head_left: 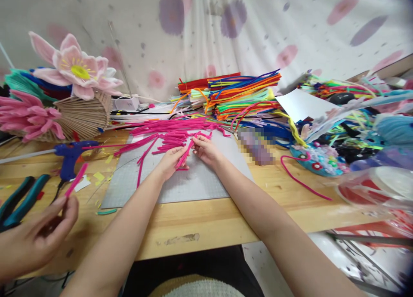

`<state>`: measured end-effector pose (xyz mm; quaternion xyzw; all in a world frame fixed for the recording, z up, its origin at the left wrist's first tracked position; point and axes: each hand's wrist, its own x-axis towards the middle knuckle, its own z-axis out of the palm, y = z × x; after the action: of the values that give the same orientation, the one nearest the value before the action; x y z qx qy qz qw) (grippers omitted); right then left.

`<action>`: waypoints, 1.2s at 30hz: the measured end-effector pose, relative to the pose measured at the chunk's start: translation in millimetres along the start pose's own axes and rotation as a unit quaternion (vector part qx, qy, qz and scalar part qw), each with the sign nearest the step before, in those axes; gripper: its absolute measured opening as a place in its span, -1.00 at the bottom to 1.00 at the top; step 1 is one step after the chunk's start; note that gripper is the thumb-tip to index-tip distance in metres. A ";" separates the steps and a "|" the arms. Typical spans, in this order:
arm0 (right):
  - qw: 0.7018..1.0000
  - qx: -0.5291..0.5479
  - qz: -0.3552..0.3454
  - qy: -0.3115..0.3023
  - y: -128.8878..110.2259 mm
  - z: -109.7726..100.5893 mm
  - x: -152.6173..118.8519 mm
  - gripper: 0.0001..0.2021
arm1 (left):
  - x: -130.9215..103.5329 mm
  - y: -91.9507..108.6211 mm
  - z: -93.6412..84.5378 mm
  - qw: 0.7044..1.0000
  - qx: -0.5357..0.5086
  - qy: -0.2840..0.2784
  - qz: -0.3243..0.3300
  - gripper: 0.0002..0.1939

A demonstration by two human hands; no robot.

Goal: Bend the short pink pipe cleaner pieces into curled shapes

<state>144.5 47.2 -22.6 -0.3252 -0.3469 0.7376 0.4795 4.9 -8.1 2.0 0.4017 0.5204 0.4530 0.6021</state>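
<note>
My left hand [172, 162] is closed on a short magenta pipe cleaner [185, 156], held slanting over the grey cutting mat [193, 191]. At its upper end, the fingertips of my right hand [206, 151] pinch the same piece. Just beyond my hands lies a pile of cut magenta pipe cleaners [172, 141], with longer magenta pipe cleaners [171, 125] behind it. Whether my left hand holds more than one piece is hard to make out.
Another person's hand [48, 234] at the left holds a magenta piece [76, 179]. Near it are a blue glue gun [69, 155] and teal-handled pliers [24, 202]. Bundled coloured pipe cleaners [241, 94] are stacked at the back. A plastic cup [377, 187] stands right.
</note>
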 end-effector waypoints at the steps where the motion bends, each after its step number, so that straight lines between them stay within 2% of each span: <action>1: 1.000 -0.003 -0.001 -0.001 -0.1 0.1 -0.6 -0.65 | -0.1 0.1 0.6 0.999 -0.014 -0.039 -0.007 -0.81; 3: 1.000 -0.016 -0.005 -0.005 0.5 1.0 -1.7 -0.66 | 2.1 -1.6 1.9 0.995 -0.036 -0.090 -0.020 -0.75; 7: 1.000 -0.014 -0.005 -0.004 2.6 3.5 -0.4 -0.69 | 9.6 -7.3 4.8 0.996 -0.040 -0.075 -0.022 -0.73; 10: 0.999 0.013 -0.019 0.041 -0.5 -2.0 6.6 -0.70 | 10.4 -11.0 6.4 0.998 -0.025 -0.062 -0.017 -0.68; 12: 0.995 0.021 -0.043 0.091 -6.6 -11.6 12.5 -0.70 | 8.5 -13.0 6.0 0.998 -0.004 -0.061 -0.020 -0.67; 14: 0.990 0.016 -0.072 0.117 -13.8 -23.2 16.4 -0.72 | 6.9 -13.6 3.9 0.997 0.001 -0.073 -0.017 -0.67; 16: 0.992 0.008 -0.085 0.098 -18.9 -31.7 16.6 -0.72 | 7.0 -12.0 1.5 0.995 -0.018 -0.092 -0.023 -0.64; 18: 0.996 -0.003 -0.067 0.065 -19.8 -33.3 13.4 -0.72 | 9.1 -8.2 0.0 0.993 -0.047 -0.095 -0.044 -0.59; 22: 0.999 -0.037 -0.028 0.003 -12.6 -18.9 4.5 -0.71 | 15.2 -1.1 0.9 0.995 -0.069 -0.051 -0.042 -0.56; 24: 0.998 -0.060 -0.028 -0.018 -8.4 -10.6 1.8 -0.70 | 16.7 -1.1 1.5 0.997 -0.049 -0.050 -0.034 -0.60; 27: 0.996 -0.078 -0.023 -0.031 -3.4 -4.0 1.1 -0.69 | 16.6 -4.9 1.8 0.999 -0.002 -0.053 -0.008 -0.69; 31: 0.999 -0.040 -0.009 -0.022 1.7 -2.9 3.9 -0.69 | 15.8 -9.1 2.4 0.998 0.027 -0.051 0.011 -0.68; 36: 1.000 -0.016 0.002 -0.025 5.4 -2.9 6.5 -0.70 | 18.9 -11.1 1.6 0.992 0.052 -0.102 0.056 -0.66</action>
<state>142.1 52.2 -29.6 -0.3150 -0.3699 0.7408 0.4639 8.8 7.1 -13.3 0.5055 0.4557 0.4150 0.6038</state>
